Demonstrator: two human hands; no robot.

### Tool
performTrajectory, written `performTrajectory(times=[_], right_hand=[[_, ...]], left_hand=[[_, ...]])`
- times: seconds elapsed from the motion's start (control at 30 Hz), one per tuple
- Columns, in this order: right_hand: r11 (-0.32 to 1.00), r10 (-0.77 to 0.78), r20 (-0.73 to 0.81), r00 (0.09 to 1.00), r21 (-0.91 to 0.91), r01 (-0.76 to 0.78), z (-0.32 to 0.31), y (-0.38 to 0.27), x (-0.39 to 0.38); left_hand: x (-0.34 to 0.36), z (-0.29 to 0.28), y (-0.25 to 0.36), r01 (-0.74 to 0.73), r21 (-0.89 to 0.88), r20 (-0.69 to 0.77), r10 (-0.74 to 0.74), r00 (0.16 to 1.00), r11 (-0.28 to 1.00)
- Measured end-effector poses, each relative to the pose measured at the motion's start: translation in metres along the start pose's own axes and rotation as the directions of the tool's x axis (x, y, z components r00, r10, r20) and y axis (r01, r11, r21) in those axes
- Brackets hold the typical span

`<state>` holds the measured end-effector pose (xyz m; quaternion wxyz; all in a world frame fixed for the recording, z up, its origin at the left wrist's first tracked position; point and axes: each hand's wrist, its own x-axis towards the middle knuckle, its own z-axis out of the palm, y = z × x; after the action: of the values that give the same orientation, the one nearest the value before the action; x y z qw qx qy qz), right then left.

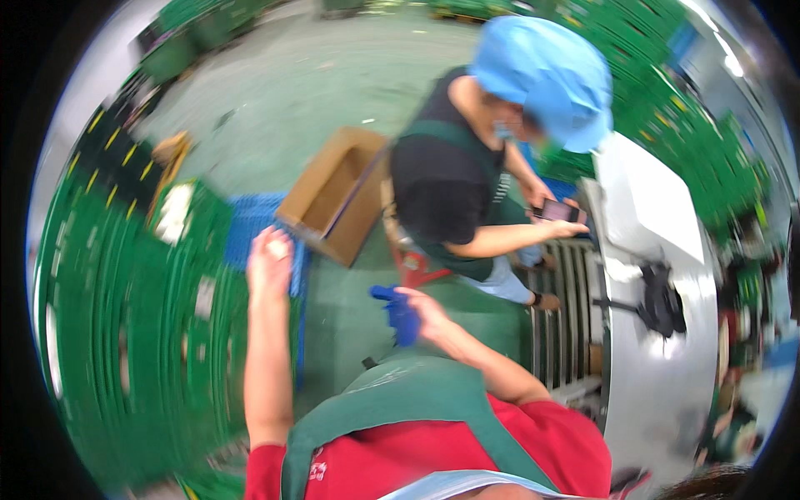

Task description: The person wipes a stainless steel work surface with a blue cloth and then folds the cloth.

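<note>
My right hand (427, 315) is closed on a blue handheld object (402, 318) in front of my green apron. The object has a short arm sticking out at its top; its exact kind does not show. My left hand (271, 257) reaches forward at the left, beside a blue plastic crate (247, 223) and the near corner of a cardboard box (310, 198). Motion blur smears its fingers, so I cannot tell whether they grip anything. The open box stands tilted to my view, and its visible inside is bare cardboard.
A co-worker in a blue cap (542, 75) stands ahead, holding a phone (558, 211). Stacked green crates (158, 333) line the left. At the right are a roller conveyor (567, 325) and a metal table (658, 383) bearing a white box (654, 196) and a black strapped item (662, 300).
</note>
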<state>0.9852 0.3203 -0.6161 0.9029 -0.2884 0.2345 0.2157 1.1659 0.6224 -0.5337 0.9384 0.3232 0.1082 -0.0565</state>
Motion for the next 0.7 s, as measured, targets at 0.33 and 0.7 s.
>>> performTrajectory(times=[0.33, 0.7], right_hand=[[0.997, -0.048, -0.022, 0.999, -0.066, 0.047, 0.125, -0.115, 0.185], [0.974, -0.171, -0.349, 0.921, 0.082, 0.212, 0.161, -0.14, 0.3]], left_hand=[[0.222, 0.086, 0.043, -0.247, 0.275, -0.068, 0.274, 0.959, 0.929], [0.436, -0.029, -0.034, -0.107, 0.975, 0.097, -0.06, 0.994, -0.195]])
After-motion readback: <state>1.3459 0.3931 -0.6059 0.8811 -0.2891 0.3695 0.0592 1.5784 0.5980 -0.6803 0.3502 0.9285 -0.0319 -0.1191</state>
